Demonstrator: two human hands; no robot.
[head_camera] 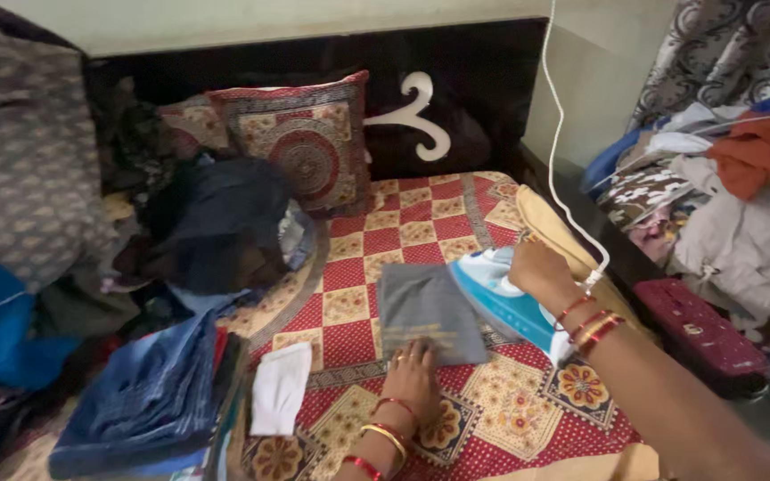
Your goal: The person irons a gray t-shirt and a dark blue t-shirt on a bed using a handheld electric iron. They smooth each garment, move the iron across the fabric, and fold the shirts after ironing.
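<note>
Two hands at work on the bed (528,419). My right hand (536,270) is wrapped tight round the handle of the blue-and-white iron (496,298), its soleplate on the right edge of the small grey cloth (428,312). My left hand (412,379) lies flat, fingers spread, pinning the cloth's near edge to the red patterned bedcover. Cloth looks mostly flat; judged part pressed. Folded blue stack (149,396) and a white piece (280,387) lie to the left, seemingly finished. Heaped clothes (741,205) at right look unpressed.
</note>
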